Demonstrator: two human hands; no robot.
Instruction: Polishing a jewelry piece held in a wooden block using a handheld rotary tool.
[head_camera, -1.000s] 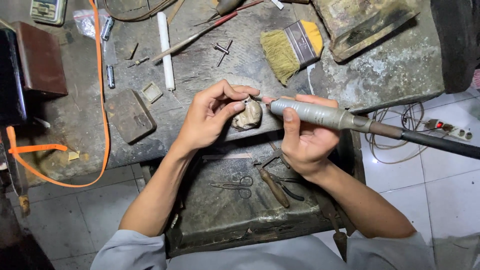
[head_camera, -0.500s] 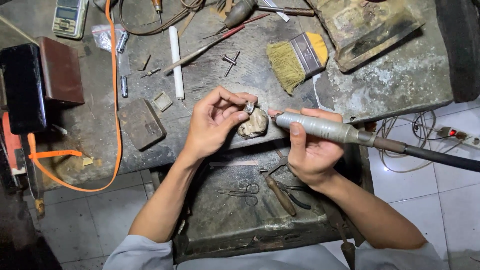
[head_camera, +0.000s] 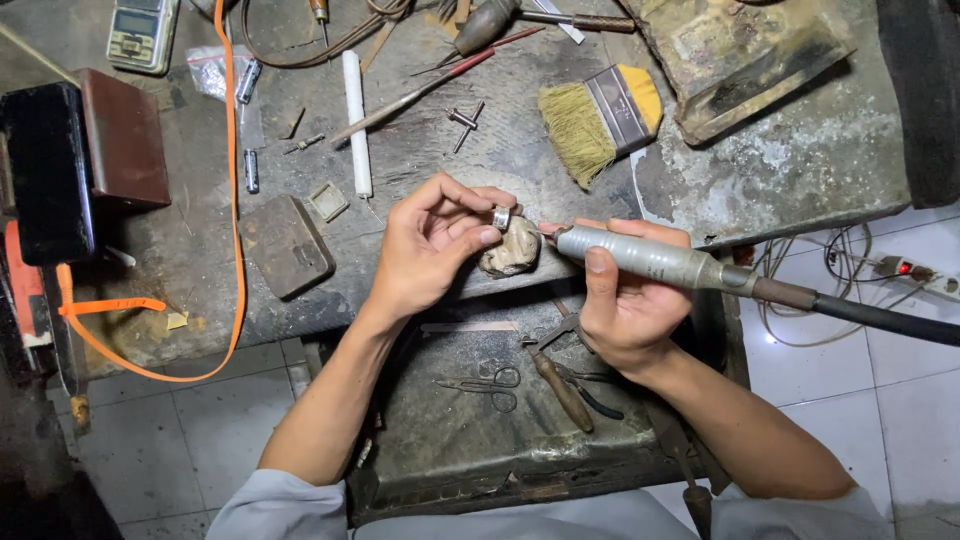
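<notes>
The left hand (head_camera: 432, 245) pinches a small metal ring (head_camera: 502, 217) between thumb and fingertips, fingers closed on it, and braces it against a worn bench pin (head_camera: 512, 250) at the front edge of the workbench (head_camera: 780, 170). The right hand (head_camera: 622, 300) is wrapped around a grey rotary handpiece (head_camera: 640, 255), whose tip points at the ring. A flat brush (head_camera: 600, 118) lies toward the back edge. Scissors (head_camera: 485, 385) and pliers (head_camera: 565, 380) lie in the tray (head_camera: 430, 450) below the front edge.
</notes>
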